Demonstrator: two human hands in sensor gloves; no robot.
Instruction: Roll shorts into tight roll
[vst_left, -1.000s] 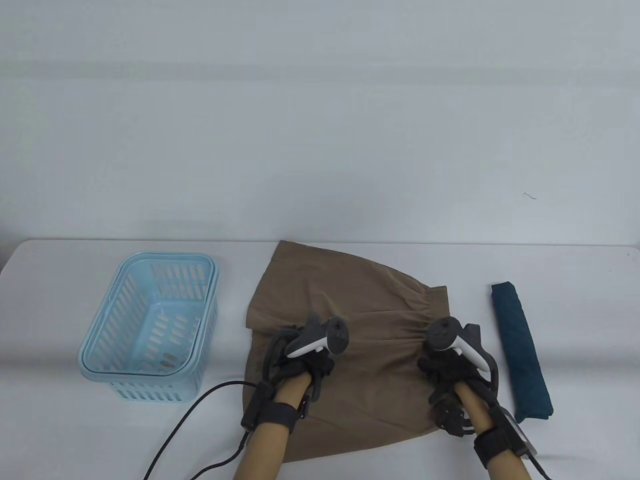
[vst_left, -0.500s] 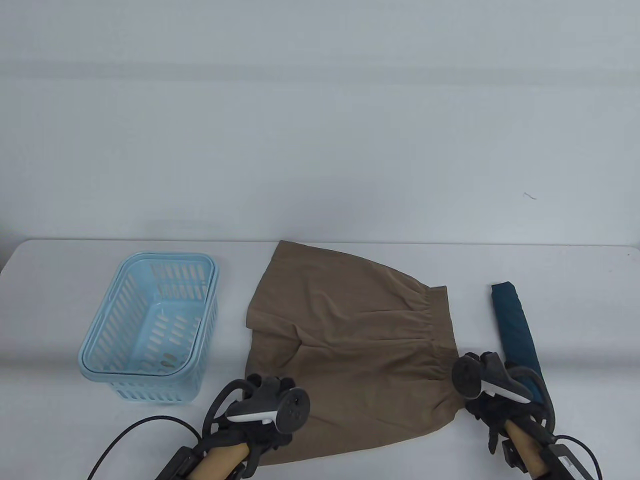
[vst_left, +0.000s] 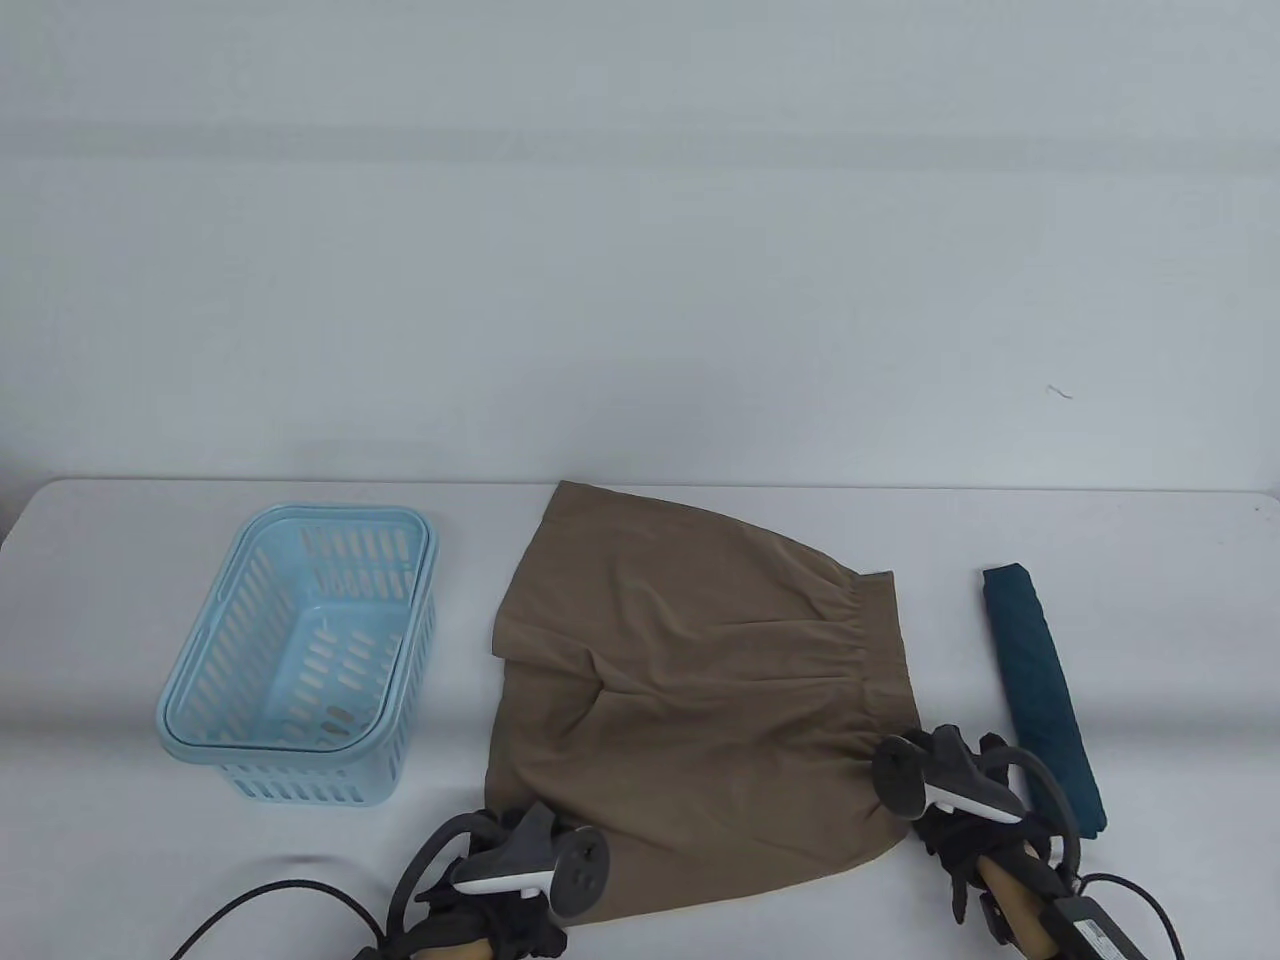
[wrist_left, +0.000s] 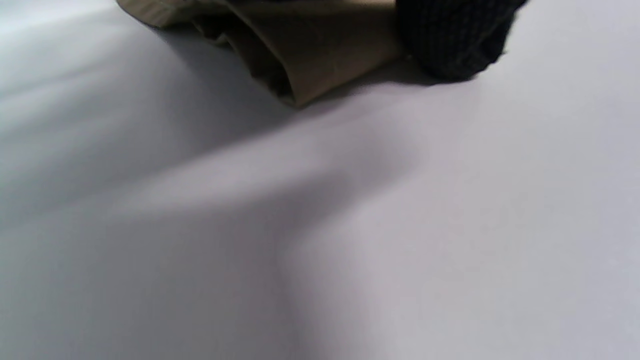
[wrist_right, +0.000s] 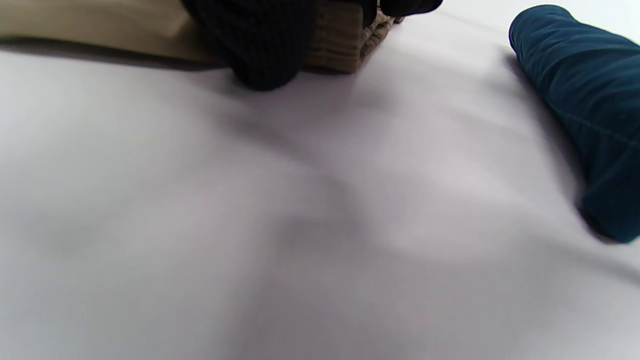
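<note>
Your left hand (vst_left: 505, 885) has dropped from mid-cloth to the near left corner of the brown shorts (vst_left: 700, 690), which lie flat at table centre. Your right hand (vst_left: 965, 815) now sits at the near waistband corner. Rolling can start here. Trackers hide the fingers; whether either hand is gripping cannot be told.

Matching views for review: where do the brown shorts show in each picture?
Table view: brown shorts at centre, between basket and blue roll.
Left wrist view: hem corner at top edge.
Right wrist view: waistband corner at top.
Shared landmark: white table.
</note>
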